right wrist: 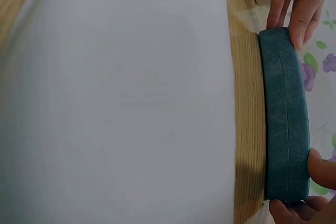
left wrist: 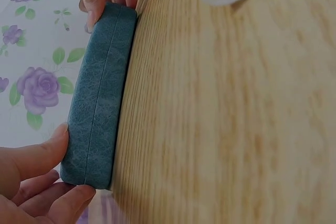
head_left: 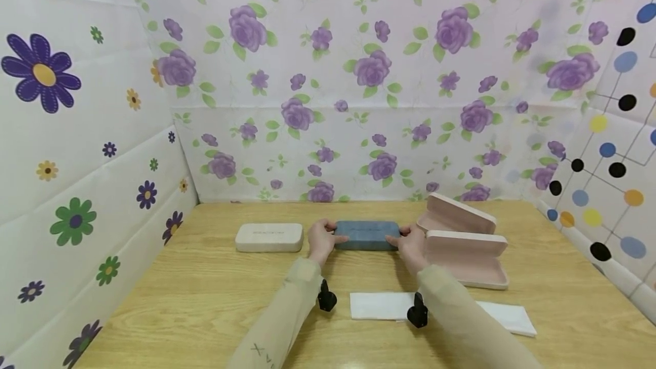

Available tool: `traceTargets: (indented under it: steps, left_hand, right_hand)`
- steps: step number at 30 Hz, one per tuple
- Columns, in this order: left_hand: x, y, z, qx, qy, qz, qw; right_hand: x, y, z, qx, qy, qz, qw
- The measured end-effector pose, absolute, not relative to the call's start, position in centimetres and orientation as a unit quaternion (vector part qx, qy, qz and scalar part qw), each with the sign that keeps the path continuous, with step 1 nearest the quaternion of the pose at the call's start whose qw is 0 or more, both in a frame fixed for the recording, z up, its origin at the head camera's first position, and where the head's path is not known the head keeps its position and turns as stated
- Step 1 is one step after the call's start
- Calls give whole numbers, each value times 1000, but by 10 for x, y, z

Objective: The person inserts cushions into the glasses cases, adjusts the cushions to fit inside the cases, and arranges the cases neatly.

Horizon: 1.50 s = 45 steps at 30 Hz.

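Note:
A closed blue glasses case (head_left: pixel 367 235) lies lengthwise between both hands near the middle of the table. My left hand (head_left: pixel 322 241) grips its left end, thumb on the upper face and fingers around the end. At the opposite end my right hand (head_left: pixel 412 246) holds it the same way. The left wrist view shows the case's (left wrist: pixel 100 95) long side with a thin seam running along it, close against the wood. In the right wrist view, the thumb of the right hand (right wrist: pixel 320 182) presses near the top edge while other fingers curl under the end.
A closed cream glasses case (head_left: pixel 269 238) sits to the left. Two open cases with pink linings, a rear one (head_left: pixel 456 215) and a front one (head_left: pixel 466 255), stand close by the right hand. Folded white cloths (head_left: pixel 379 306) (head_left: pixel 509 318) lie in front, partly behind the right forearm.

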<state>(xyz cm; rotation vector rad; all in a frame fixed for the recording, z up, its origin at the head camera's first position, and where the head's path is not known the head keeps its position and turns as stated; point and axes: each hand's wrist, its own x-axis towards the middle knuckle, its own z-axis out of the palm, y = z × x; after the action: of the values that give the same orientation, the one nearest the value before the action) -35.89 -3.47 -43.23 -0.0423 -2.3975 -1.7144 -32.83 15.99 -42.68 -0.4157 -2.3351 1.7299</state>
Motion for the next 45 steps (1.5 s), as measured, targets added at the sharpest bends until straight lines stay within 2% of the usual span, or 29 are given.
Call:
traceTargets:
  steps: [6, 18, 27, 33, 40, 45]
  left_hand:
    - [-357, -36, -430, -11, -806, -586, 85]
    - [-359, -45, -427, -30, -828, -555, 75]
    - [-349, -58, -416, -61, -860, -507, 27]
    - [-340, -68, -416, -111, -877, -466, 16]
    - [-328, -83, -418, -126, -883, -451, 15]
    - [-320, -98, -420, -153, -877, -455, 19]
  right_hand:
    - [-330, 161, -426, -140, -805, 570, 91]
    - [-335, 165, -422, -66, -838, 541, 39]
    - [-333, 167, -416, -20, -875, 483, 13]
    - [-330, 169, -412, 13, -871, 490, -30]
    - [-330, 172, -406, 49, -861, 498, -90]
    - [-336, 177, -408, 111, -856, 491, -118]
